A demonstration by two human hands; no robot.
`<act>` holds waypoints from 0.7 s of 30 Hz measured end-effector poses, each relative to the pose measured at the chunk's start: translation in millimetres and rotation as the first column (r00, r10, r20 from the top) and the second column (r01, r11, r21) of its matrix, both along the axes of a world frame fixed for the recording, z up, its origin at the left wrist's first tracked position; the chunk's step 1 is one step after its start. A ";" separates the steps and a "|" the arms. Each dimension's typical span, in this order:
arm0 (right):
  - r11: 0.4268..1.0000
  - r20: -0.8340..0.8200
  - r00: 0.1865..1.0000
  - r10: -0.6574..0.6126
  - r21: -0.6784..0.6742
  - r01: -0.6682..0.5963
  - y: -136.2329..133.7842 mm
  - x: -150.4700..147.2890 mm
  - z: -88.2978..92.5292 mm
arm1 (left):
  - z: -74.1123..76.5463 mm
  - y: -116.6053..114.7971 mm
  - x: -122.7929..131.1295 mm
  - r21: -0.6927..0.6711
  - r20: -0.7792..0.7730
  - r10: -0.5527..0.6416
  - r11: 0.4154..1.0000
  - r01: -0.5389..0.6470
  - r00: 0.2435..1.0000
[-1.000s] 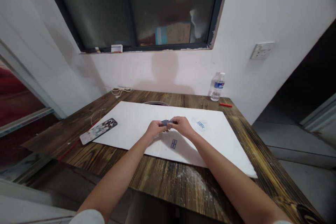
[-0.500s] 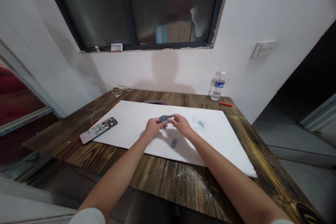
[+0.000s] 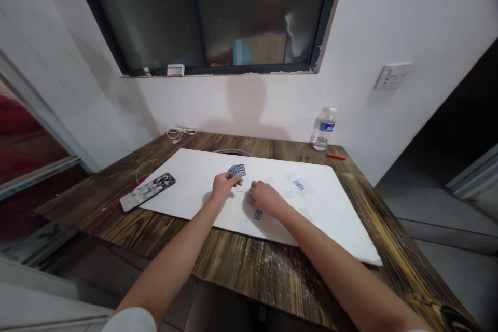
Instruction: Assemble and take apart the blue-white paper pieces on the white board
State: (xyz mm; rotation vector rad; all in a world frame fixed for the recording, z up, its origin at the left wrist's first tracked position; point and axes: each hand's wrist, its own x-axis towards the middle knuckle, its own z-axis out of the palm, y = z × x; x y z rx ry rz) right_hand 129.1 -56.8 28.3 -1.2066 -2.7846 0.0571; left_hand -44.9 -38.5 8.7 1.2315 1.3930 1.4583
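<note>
Mid-frame, the left hand [image 3: 223,187] is pinching fanned pieces [image 3: 237,169], likely keeping each reachable; the right hand [image 3: 265,196], fingers curled, is hiding any hold.

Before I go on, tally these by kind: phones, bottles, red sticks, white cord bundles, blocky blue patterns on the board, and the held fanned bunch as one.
Fanned blue bunch, in the left hand: 1
Blue patterns on the white board: 2, one partly behind the right hand
Phone: 1
Bottle: 1
Red stick: 1
White cord bundle: 1
Total: 7
</note>
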 end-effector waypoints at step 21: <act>0.996 -0.220 0.973 -0.068 -0.077 0.053 6.9 7.5 5.1 | 1.6 -1.2 -1.1 -0.023 -0.023 0.010 1.000 -0.010 1.000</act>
